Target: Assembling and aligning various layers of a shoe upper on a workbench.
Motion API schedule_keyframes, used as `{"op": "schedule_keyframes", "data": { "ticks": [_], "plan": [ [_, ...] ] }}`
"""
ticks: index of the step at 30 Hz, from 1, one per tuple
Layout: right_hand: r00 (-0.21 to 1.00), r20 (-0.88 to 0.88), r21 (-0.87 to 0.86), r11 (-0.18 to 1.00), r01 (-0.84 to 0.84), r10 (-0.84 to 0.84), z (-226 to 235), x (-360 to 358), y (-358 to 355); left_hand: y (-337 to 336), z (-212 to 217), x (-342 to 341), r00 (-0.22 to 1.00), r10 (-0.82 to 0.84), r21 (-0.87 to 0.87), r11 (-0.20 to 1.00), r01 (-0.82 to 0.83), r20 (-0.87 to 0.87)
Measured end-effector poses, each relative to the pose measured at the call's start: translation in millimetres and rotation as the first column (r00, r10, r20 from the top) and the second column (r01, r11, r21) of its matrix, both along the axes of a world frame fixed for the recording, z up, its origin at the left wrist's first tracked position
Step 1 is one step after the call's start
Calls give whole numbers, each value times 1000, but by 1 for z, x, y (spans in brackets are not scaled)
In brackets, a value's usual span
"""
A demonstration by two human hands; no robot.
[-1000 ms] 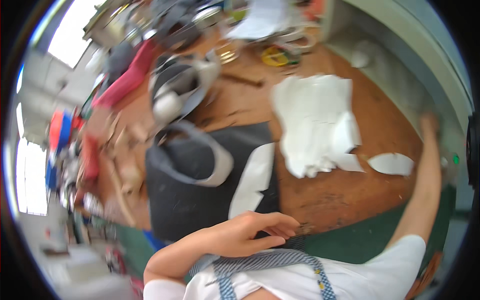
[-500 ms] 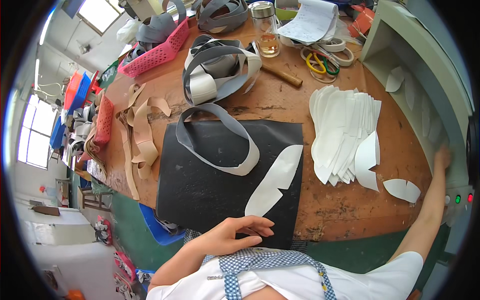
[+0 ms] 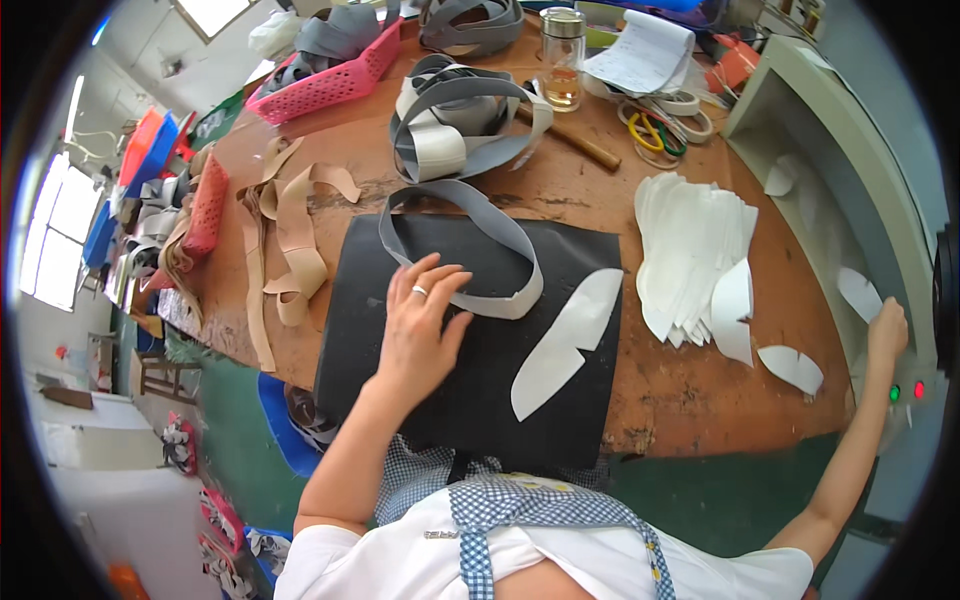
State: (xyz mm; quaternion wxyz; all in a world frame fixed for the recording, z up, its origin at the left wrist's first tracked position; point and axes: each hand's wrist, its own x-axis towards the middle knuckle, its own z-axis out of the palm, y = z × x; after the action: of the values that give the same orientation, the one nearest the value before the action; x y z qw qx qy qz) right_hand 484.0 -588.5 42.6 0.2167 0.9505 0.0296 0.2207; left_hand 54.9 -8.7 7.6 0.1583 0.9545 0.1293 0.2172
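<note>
Black sheet material [image 3: 470, 380] lies nearest you on the wooden table [image 3: 690, 400], hanging slightly over its front edge. Your left hand [image 3: 420, 325] rests flat on it with the fingers [image 3: 432, 275] spread wide, a ring on one of them, and the fingertips just touch a grey strap loop [image 3: 470, 250] that lies across the sheet's far edge. Beside your hand, to the right, a long white cut piece [image 3: 565, 342] lies on the black sheet at a slant.

Your right hand [image 3: 886, 330] is stretched far out to the right, on the front of a pale green machine [image 3: 850, 180], just above a green and a red light [image 3: 905, 391]; whether those fingers are curled or flat you cannot tell from this angle. Small white cut pieces [image 3: 790, 368] lie on the table between the two hands, next to a fanned stack of white pieces [image 3: 685, 245].

Farther off, beige strips [image 3: 290, 230] trail to the left, coiled grey and cream bands [image 3: 450, 125] sit mid-table, and a glass jar [image 3: 563, 58], a wooden handle [image 3: 575, 145] and pink baskets [image 3: 330, 80] stand beyond
</note>
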Motion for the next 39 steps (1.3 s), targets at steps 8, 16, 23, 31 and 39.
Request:
{"op": "schedule_keyframes", "data": {
  "ticks": [8, 16, 23, 31, 39],
  "plan": [
    [754, 36, 565, 608, -557, 656, 147, -246, 221, 56, 18, -39, 968, -215, 4, 976, 217, -128],
    [59, -77, 719, 96, -688, 995, 142, -319, 339, 78, 30, -115, 997, -22, 42, 999, 25, -78],
    [-343, -155, 793, -90, -602, 927, 95, -323, 428, 19, 56, -97, 929, -300, -693, 623, 363, 217],
    [223, 131, 917, -32, -398, 966, 50, -320, 443, 12, 28, -59, 959, 14, -931, 243, 271, 283],
    [394, 68, 930, -201, 307, 917, -23, -380, 405, 13, 17, -37, 969, 73, -964, 146, 223, 236]
  ]
}}
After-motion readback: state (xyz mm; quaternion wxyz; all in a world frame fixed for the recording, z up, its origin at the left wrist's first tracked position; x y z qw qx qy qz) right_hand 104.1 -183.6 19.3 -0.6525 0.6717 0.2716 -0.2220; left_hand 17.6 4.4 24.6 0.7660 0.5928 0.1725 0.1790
